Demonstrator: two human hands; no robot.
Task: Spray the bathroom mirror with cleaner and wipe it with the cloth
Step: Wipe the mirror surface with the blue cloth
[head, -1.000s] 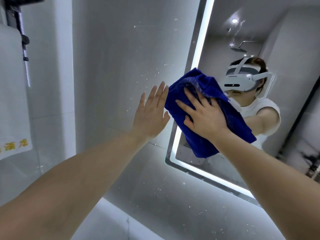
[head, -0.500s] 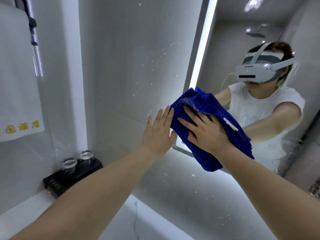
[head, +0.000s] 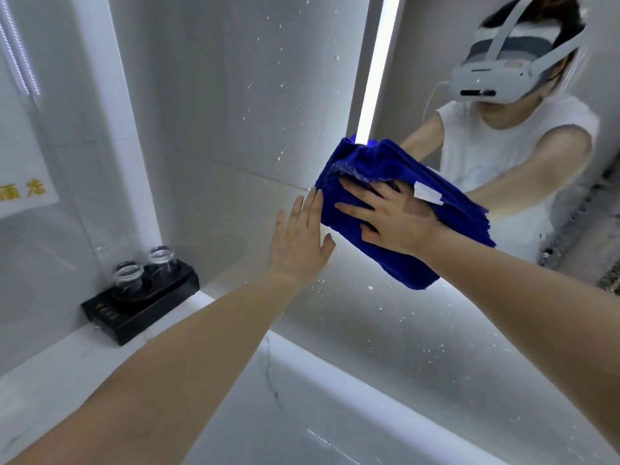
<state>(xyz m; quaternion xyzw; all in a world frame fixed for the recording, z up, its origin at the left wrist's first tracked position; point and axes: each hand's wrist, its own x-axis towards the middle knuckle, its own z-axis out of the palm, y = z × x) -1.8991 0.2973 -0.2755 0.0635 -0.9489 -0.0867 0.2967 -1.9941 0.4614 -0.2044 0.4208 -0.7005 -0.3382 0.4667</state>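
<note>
Nearest the camera, two bare forearms reach out over the pale worktop (head: 84, 380), which runs below the cloth (head: 375, 162).

The left hand (head: 298, 243) lies just left of the cloth with its fingers straight and together. It holds nothing, and its palm is turned to the tiled wall (head: 235, 95). Whether it actually touches the tile I cannot tell, but it looks placed there to steady the body during the reach.

The right hand (head: 392, 219) is spread flat on the bunched blue cloth, pressing it rather than gripping it. The splayed fingers spread the pressure over a wider patch. A white tag (head: 427, 194) sticks out of the fabric beside the knuckles.

The cloth sits on the mirror (head: 412, 62), at its lower left corner, where it covers the bottom end of the lit strip (head: 379, 62) along the mirror's edge. This looks like the wiping step under way, with that corner being worked.

White flecks dot the wall left of and below the cloth, probably overspray. No spray bottle is in view.

Farther left of the cloth, and lower, a black tray (head: 141, 307) holds two clear glasses (head: 129, 275) against the wall, out of reach of the wiping. Farthest left hangs a white towel (head: 20, 182) with yellow lettering.
</note>
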